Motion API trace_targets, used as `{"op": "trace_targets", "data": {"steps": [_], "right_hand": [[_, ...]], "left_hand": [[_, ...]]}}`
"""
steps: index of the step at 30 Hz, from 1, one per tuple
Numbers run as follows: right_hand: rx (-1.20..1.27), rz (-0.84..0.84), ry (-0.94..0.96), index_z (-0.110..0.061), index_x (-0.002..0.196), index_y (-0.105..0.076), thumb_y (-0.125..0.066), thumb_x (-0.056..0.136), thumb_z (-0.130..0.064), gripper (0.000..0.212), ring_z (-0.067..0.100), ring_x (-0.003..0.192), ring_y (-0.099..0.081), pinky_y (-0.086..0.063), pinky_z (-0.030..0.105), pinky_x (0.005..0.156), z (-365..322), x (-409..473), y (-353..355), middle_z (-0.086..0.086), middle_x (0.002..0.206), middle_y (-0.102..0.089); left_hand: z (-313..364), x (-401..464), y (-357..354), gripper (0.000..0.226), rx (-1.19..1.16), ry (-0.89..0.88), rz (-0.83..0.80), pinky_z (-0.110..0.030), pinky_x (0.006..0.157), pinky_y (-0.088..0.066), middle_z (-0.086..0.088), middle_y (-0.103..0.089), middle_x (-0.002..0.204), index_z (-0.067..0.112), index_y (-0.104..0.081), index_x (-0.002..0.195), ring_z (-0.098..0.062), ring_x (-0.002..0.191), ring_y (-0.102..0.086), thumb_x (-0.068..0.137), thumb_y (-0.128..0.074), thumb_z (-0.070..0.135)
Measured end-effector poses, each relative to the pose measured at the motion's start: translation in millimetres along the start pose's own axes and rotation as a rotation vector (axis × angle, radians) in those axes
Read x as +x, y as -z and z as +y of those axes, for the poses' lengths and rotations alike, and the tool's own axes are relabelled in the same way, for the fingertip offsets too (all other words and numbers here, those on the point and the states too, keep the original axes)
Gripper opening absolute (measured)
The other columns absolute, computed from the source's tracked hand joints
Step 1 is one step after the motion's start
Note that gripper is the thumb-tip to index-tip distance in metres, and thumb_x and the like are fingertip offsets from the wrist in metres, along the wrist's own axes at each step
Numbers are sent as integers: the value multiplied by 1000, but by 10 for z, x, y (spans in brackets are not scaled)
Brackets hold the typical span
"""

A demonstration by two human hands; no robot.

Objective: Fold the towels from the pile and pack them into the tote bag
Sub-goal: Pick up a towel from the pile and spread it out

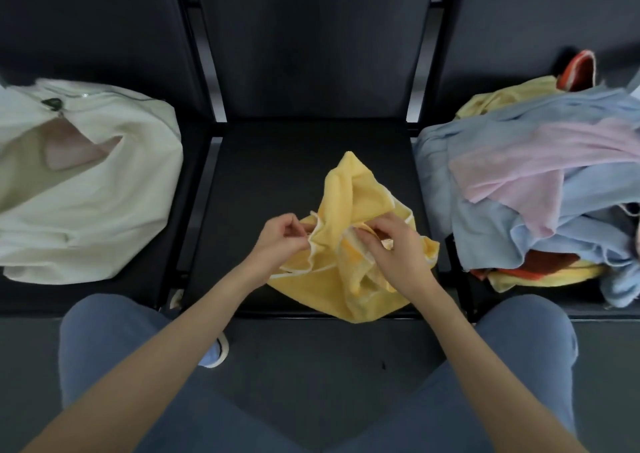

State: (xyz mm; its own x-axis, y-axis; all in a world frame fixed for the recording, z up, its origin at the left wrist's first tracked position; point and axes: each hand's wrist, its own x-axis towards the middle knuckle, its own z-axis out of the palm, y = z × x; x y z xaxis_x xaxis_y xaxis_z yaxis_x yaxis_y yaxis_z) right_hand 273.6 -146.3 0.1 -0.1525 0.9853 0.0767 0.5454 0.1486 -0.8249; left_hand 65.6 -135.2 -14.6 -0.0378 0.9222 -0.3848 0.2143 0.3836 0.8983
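- Our left hand (282, 236) pinches the yellow towel (349, 244) at its white hem; our right hand (393, 241) grips a bunched fold.
- Soft, light, floppy, we judge — best held by the corners.

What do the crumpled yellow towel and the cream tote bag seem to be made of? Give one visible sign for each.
Crumpled yellow towel: apparently soft terry or microfibre cloth, matte and fuzzy, with a pale stitched hem; it drapes in loose folds. Cream tote bag: probably woven cotton canvas, matte; it slumps in broad, stiffer creases.
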Motion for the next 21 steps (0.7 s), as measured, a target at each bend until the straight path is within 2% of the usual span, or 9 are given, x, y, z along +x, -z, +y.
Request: {"op": "trace_targets", "data": {"steps": [3,6,8,11,13,16,18,19,21], "right_hand": [[-87,6,-21,-19,82,-73,-70,85,-27,9,4,79,-50,-38,13,70,86,-28,-2,-10,84,-58],[-83,-20,-54,-19,86,-75,-71,85,-23,5,3,63,-52,-42,12,62,68,-43,5,-15,79,-61],[-79,-60,-78,-23,89,-72,-69,87,-22,4,3,58,-54,-45,13,59,50,-48,-8,-16,76,-64],[-49,-68,-71,-20,89,-71,-64,89,-17,8,4,57,-60,-49,17,59,28,-64,-41,-17,68,-63],[-44,-67,-48,-19,88,-70,-64,90,-17,7,3,65,-62,-50,16,64,16,-80,-57,-18,68,-63],[-18,-94,-14,-18,88,-68,-64,90,-20,5,7,74,-66,-54,21,69,8,-98,-59,-13,75,-65],[-15,-99,23,-15,91,-69,-62,91,-19,7,9,76,-67,-53,21,69,11,-115,-45,-9,78,-67],[-18,-97,43,-13,92,-69,-62,91,-17,8,9,76,-66,-53,21,70,15,-124,-36,-7,80,-68],[-20,-83,69,-11,96,-71,-63,90,-14,10,11,75,-66,-51,20,69,30,-139,-14,-4,83,-68]], "left_hand": [[-105,-53,19,20,18,63,8,-37,87,-55,-11,-66,86,8,-56,71,-24,93,-65,76,-63,-10],[-106,-67,-31,19,-176,132,34,-39,87,-57,-13,-58,84,5,-55,72,-27,91,-63,80,-53,-12],[-84,-50,-70,15,-333,181,24,-37,82,-57,-16,-57,88,6,-53,73,-28,89,-61,79,-50,-7],[-19,0,-123,14,-588,285,28,-35,76,-56,-14,-63,86,8,-55,69,-30,88,-63,83,-54,9],[27,56,-187,16,-625,368,133,-38,75,-58,-14,-69,89,4,-62,80,-28,88,-69,87,-64,17],[30,149,-268,17,-575,467,310,-44,82,-58,-20,-67,95,5,-52,84,-28,89,-68,86,-69,5],[-7,202,-287,15,-437,474,390,-42,82,-58,-20,-66,100,1,-56,91,-26,87,-67,84,-69,1],[-14,211,-291,17,-340,428,439,-40,84,-57,-15,-67,101,0,-61,98,-25,89,-67,84,-70,2],[35,173,-288,22,-176,222,518,-34,88,-55,-2,-69,100,8,-68,108,-17,93,-66,86,-69,8]]}}
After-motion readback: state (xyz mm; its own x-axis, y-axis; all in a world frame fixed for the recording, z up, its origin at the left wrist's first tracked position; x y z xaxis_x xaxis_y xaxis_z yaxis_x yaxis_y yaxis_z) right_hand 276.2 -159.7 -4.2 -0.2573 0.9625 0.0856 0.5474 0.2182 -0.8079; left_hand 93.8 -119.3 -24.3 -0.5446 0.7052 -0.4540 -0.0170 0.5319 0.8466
